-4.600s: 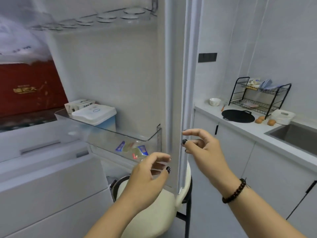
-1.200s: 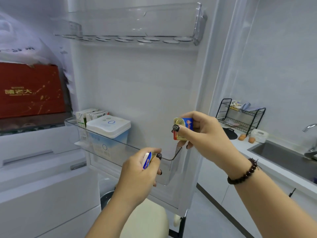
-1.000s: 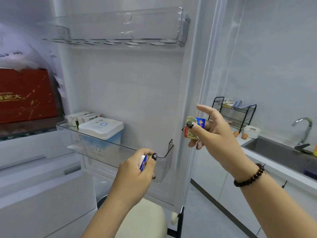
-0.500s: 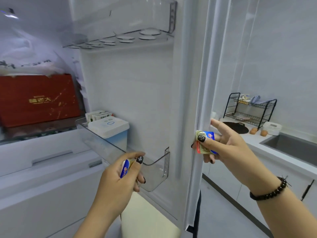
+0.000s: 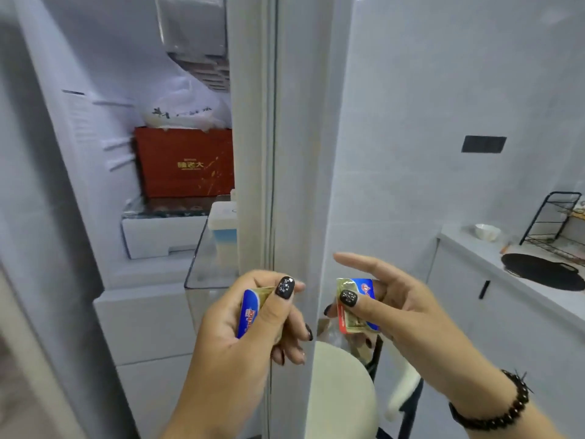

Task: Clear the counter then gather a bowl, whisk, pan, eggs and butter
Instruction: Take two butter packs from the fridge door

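Observation:
My left hand (image 5: 253, 324) grips a small foil butter packet (image 5: 250, 312) with a blue label, in front of the fridge door's edge (image 5: 285, 185). My right hand (image 5: 395, 312) pinches a second butter packet (image 5: 357, 308), gold, blue and red, between thumb and fingers, with the index finger held straight. The fridge door stands nearly edge-on between the two hands. On the counter (image 5: 468, 245) at the right lie a black pan (image 5: 541, 270) and a small white bowl (image 5: 487, 231). No eggs or whisk are in view.
Inside the fridge sit a red box (image 5: 186, 163), a white bag above it and a white-and-blue container (image 5: 224, 229) on the door shelf. A cream stool (image 5: 342, 391) stands below my hands. A black dish rack (image 5: 554, 223) is at the far right.
The fridge door has swung toward shut and now stands edge-on. Both hands still hold their butter packets and have come closer together. My view has turned left, so the sink is gone.

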`<state>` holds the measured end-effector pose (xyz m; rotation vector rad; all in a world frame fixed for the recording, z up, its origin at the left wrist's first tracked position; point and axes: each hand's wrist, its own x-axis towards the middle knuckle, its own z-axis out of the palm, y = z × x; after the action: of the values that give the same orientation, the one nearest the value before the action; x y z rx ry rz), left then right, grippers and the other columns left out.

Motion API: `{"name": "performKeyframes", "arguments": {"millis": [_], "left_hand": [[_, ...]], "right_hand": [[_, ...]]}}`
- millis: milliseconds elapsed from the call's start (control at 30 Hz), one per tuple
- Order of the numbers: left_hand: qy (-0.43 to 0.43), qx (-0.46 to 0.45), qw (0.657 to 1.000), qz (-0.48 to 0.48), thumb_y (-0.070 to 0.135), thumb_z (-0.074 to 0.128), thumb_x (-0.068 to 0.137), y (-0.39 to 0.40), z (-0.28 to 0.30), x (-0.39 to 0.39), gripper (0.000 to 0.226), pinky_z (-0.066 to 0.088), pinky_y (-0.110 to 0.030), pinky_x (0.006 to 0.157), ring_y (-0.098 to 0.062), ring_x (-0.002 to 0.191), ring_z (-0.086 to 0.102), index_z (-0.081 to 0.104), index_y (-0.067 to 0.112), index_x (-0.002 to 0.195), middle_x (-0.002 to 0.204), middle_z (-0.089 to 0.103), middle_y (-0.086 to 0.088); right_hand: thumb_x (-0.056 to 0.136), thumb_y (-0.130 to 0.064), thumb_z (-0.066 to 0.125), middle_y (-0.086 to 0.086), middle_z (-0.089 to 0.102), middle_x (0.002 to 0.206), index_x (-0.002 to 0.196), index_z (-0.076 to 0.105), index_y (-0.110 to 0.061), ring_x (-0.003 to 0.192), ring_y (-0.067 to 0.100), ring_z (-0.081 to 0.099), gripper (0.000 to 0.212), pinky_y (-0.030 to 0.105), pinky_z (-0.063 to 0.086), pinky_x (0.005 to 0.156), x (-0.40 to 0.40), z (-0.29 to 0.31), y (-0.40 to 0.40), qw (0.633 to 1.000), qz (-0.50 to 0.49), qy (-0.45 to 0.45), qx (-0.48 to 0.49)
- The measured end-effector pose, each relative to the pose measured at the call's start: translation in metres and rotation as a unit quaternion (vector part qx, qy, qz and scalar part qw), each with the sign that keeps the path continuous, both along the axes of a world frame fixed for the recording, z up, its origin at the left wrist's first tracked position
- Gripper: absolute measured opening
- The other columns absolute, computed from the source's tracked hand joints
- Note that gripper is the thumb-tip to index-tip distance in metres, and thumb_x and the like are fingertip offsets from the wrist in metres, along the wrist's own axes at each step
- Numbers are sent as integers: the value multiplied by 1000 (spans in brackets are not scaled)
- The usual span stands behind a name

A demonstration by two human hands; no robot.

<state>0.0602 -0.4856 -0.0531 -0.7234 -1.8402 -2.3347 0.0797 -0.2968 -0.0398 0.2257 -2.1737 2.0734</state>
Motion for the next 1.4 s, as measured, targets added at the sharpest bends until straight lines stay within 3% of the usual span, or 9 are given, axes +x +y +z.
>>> {"name": "performKeyframes", "arguments": {"millis": [67, 167, 300, 600, 700, 833, 1033, 1200, 1400], "left_hand": [[-4, -2, 1000, 27, 48, 62, 75, -1, -8, 6, 22, 44, -21, 46, -22, 50, 62, 70, 29, 82, 64, 66, -11], [-41, 20, 995, 85, 39, 66, 87, -5, -19, 9, 15, 44, -21, 48, -22, 54, 64, 70, 25, 86, 72, 70, -13], [-49, 41, 978, 201, 35, 53, 84, -14, -26, 3, 24, 45, -21, 51, -18, 55, 62, 65, 16, 93, 77, 73, -7], [-1, 77, 915, 396, 25, 49, 100, -40, -39, -30, 16, 52, -11, 66, -10, 82, 72, 61, 30, 93, 80, 74, 7], [27, 66, 895, 440, 25, 47, 101, -56, -44, -48, 16, 52, -14, 72, -9, 87, 70, 58, 34, 95, 84, 73, 11], [29, 34, 916, 399, 36, 48, 93, -78, -46, -87, 10, 46, -8, 60, 0, 65, 55, 58, 35, 96, 90, 72, 16], [6, 14, 946, 323, 39, 50, 87, -118, -51, -167, 20, 50, -29, 84, -6, 90, 68, 62, 25, 96, 89, 71, 9], [2, -3, 954, 298, 39, 51, 86, -145, -54, -217, 22, 48, -26, 82, -5, 90, 68, 63, 24, 96, 89, 71, 11], [-80, -69, 962, 254, 19, 54, 95, -172, -66, -281, 14, 46, -21, 79, -1, 91, 66, 65, 27, 91, 88, 72, 15]], "right_hand": [[78, -21, 74, 8, 73, 80, 125, 57, -26, 64, 32, 55, 50, 39, 45, 66, 0, -5, -6, 1000, 13, 0, 13], [83, -20, 63, 3, 73, 78, 124, 56, -27, 57, 24, 57, 42, 29, 46, 58, 0, -12, -16, 998, 41, -11, 36], [93, -10, 55, 5, 75, 89, 121, 56, -29, 58, 21, 62, 34, 24, 45, 51, -2, -27, -27, 997, 63, -27, 38], [94, 10, 43, 1, 74, 100, 128, 48, -26, 74, 22, 70, 51, 24, 52, 61, -41, -44, -42, 996, 47, -70, 34], [95, 8, 44, 4, 74, 99, 126, 49, -21, 80, 26, 72, 43, 26, 54, 66, -64, -42, -62, 996, 53, -69, 8], [96, 2, 46, 10, 74, 96, 108, 58, -9, 81, 28, 73, 20, 30, 56, 71, -107, -37, -97, 996, 57, -62, -27], [96, -1, 50, 13, 74, 90, 100, 63, -7, 77, 30, 73, 15, 25, 54, 63, -177, -37, -148, 998, 34, -27, -36], [93, 5, 49, 13, 72, 94, 97, 68, -10, 76, 30, 72, 24, 29, 55, 65, -222, -44, -175, 999, 10, -25, -43], [91, 8, 46, 11, 72, 94, 100, 68, -11, 76, 28, 72, 30, 28, 55, 66, -264, -48, -196, 998, -17, -48, -32]]}}
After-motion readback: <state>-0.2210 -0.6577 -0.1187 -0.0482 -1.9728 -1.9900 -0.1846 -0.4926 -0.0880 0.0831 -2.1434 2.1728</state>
